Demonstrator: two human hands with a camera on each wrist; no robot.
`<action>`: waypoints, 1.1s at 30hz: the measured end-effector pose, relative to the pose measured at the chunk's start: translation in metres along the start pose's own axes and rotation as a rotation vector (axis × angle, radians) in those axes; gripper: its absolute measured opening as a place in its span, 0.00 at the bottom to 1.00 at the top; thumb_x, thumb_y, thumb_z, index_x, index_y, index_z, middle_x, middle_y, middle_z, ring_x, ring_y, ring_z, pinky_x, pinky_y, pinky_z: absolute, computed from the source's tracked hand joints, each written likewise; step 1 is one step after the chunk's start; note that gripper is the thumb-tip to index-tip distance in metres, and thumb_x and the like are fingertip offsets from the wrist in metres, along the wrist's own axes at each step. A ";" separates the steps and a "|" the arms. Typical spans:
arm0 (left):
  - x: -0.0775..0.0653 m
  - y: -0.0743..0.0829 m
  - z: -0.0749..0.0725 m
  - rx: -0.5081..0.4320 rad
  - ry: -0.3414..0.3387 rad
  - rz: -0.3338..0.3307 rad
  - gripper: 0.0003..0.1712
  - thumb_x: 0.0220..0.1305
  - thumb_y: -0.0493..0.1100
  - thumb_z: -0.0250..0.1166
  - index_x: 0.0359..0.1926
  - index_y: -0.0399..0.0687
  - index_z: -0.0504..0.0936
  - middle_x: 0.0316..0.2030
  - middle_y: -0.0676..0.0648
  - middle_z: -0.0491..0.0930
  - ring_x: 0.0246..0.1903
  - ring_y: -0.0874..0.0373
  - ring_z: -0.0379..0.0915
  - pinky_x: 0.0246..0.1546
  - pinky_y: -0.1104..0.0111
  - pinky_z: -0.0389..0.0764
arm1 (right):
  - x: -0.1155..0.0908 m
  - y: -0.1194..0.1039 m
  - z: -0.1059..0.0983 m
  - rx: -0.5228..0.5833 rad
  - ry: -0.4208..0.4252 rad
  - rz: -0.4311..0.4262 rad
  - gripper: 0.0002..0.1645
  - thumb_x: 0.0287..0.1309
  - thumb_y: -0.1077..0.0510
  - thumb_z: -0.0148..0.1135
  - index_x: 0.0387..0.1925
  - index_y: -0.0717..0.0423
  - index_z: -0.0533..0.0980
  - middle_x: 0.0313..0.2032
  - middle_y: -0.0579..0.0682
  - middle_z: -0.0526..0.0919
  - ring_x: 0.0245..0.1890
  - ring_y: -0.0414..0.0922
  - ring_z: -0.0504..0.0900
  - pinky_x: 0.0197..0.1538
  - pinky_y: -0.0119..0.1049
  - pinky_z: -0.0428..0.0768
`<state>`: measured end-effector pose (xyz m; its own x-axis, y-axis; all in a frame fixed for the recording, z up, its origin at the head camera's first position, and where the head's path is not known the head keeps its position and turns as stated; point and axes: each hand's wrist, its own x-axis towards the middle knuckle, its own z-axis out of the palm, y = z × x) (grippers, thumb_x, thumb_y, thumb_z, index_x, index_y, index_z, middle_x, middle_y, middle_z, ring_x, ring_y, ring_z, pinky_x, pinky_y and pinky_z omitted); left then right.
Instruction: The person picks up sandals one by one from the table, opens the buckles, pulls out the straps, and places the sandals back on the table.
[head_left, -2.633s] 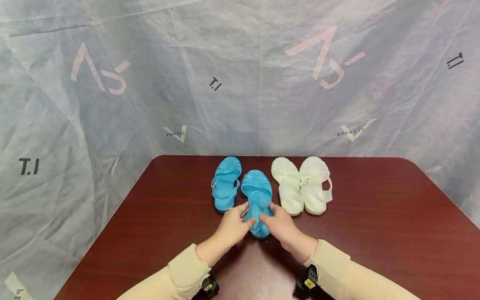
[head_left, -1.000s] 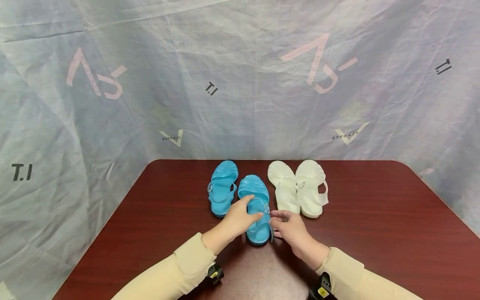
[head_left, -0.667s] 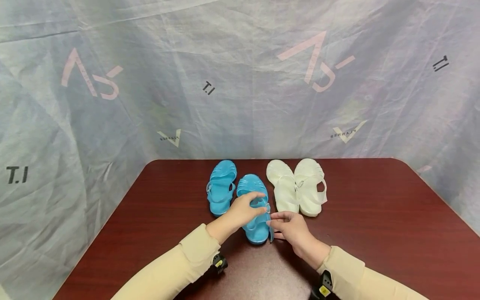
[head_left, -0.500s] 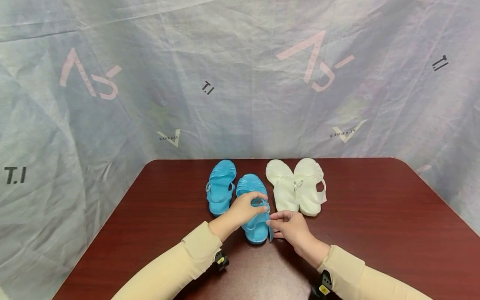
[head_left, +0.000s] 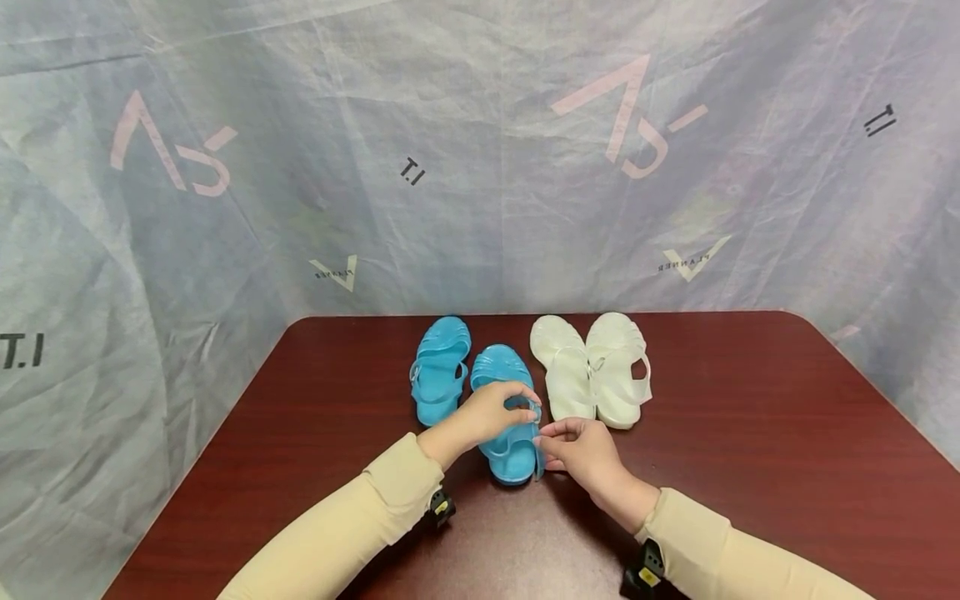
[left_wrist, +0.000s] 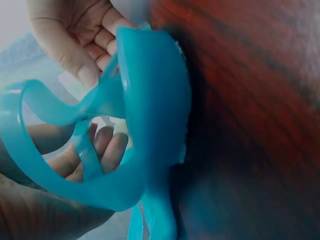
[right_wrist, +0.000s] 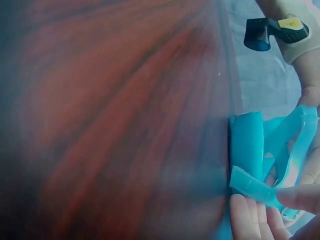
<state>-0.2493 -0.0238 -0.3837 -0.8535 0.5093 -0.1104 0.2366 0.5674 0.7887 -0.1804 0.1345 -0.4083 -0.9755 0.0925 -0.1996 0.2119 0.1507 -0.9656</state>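
A blue jelly sandal lies toe away from me at mid-table. My left hand reaches over it from the left, thumb and index finger curled at the buckle on its right side. My right hand pinches the loose end of the ankle strap beside the heel. That strap end shows in the right wrist view, held under the thumb with the fingers below it. In the left wrist view the heel stands large, and the looped strap partly covers my left fingers.
Another blue sandal lies to the left. On the right are two white sandals, one touching the other. The dark red table ends at a hanging grey cloth.
My left hand has shifted right across the sandal, from its left side to the buckle. My right hand has moved off the sandal's heel area to the strap's loose end at the right.
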 end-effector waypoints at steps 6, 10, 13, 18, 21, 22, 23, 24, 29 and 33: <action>0.002 -0.002 -0.001 0.024 -0.021 0.008 0.09 0.67 0.47 0.63 0.46 0.53 0.82 0.46 0.51 0.81 0.50 0.56 0.75 0.51 0.61 0.77 | 0.002 0.000 -0.001 0.009 -0.006 0.028 0.10 0.55 0.65 0.64 0.37 0.71 0.82 0.26 0.53 0.84 0.23 0.43 0.85 0.34 0.38 0.86; 0.001 -0.004 0.000 0.024 -0.006 0.014 0.09 0.67 0.48 0.63 0.44 0.53 0.83 0.48 0.50 0.81 0.54 0.54 0.73 0.53 0.59 0.76 | 0.003 -0.002 -0.003 0.022 -0.024 0.051 0.11 0.54 0.68 0.60 0.38 0.72 0.81 0.30 0.55 0.84 0.25 0.43 0.84 0.35 0.40 0.86; 0.001 -0.006 0.000 0.026 0.005 0.018 0.09 0.67 0.48 0.63 0.45 0.53 0.83 0.50 0.50 0.81 0.56 0.53 0.73 0.55 0.58 0.75 | 0.005 -0.003 -0.003 0.031 -0.035 0.062 0.12 0.55 0.68 0.59 0.39 0.73 0.80 0.31 0.57 0.83 0.25 0.44 0.84 0.36 0.42 0.86; 0.001 -0.009 0.001 0.002 0.015 -0.006 0.11 0.66 0.49 0.63 0.46 0.53 0.84 0.53 0.48 0.80 0.58 0.52 0.72 0.56 0.57 0.75 | 0.008 -0.002 -0.001 0.027 -0.023 0.059 0.13 0.56 0.67 0.61 0.40 0.75 0.80 0.27 0.56 0.83 0.24 0.42 0.83 0.35 0.40 0.86; 0.000 -0.008 0.001 -0.028 0.017 -0.034 0.12 0.66 0.48 0.64 0.46 0.51 0.84 0.53 0.47 0.80 0.59 0.51 0.71 0.57 0.56 0.75 | 0.009 -0.001 0.001 0.016 -0.012 0.047 0.14 0.56 0.66 0.61 0.39 0.76 0.79 0.24 0.55 0.82 0.22 0.41 0.83 0.34 0.38 0.85; 0.000 -0.008 0.001 -0.038 0.018 -0.045 0.12 0.65 0.48 0.64 0.46 0.51 0.85 0.53 0.47 0.80 0.59 0.50 0.71 0.57 0.56 0.74 | 0.009 0.000 0.002 0.015 -0.007 0.044 0.14 0.56 0.65 0.62 0.39 0.76 0.79 0.23 0.55 0.82 0.22 0.40 0.83 0.34 0.37 0.85; 0.000 -0.007 0.001 -0.050 0.018 -0.055 0.12 0.65 0.48 0.64 0.46 0.51 0.85 0.54 0.47 0.80 0.59 0.50 0.71 0.57 0.55 0.74 | 0.010 -0.001 0.002 0.013 -0.002 0.042 0.14 0.55 0.65 0.61 0.39 0.76 0.80 0.23 0.54 0.82 0.22 0.40 0.83 0.34 0.37 0.85; 0.000 -0.007 0.001 -0.059 0.019 -0.062 0.12 0.65 0.48 0.65 0.46 0.51 0.85 0.54 0.47 0.80 0.59 0.50 0.71 0.57 0.55 0.74 | 0.010 -0.001 0.003 0.010 0.002 0.040 0.14 0.55 0.65 0.61 0.39 0.76 0.80 0.22 0.54 0.82 0.21 0.40 0.82 0.34 0.37 0.85; 0.000 -0.007 0.002 -0.079 0.019 -0.076 0.12 0.65 0.48 0.65 0.46 0.51 0.85 0.54 0.47 0.80 0.58 0.50 0.71 0.56 0.56 0.75 | 0.011 -0.003 0.002 -0.001 0.003 0.041 0.14 0.53 0.65 0.60 0.38 0.75 0.80 0.22 0.54 0.82 0.22 0.41 0.83 0.33 0.36 0.85; -0.001 -0.007 0.002 -0.092 0.017 -0.083 0.12 0.65 0.48 0.65 0.46 0.50 0.85 0.53 0.46 0.80 0.57 0.50 0.72 0.54 0.56 0.76 | 0.011 -0.005 0.001 -0.002 -0.002 0.057 0.14 0.53 0.65 0.60 0.38 0.75 0.80 0.22 0.54 0.82 0.22 0.41 0.83 0.34 0.36 0.85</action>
<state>-0.2497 -0.0270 -0.3899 -0.8762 0.4519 -0.1677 0.1223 0.5449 0.8296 -0.1926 0.1335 -0.4059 -0.9618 0.0989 -0.2551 0.2677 0.1468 -0.9523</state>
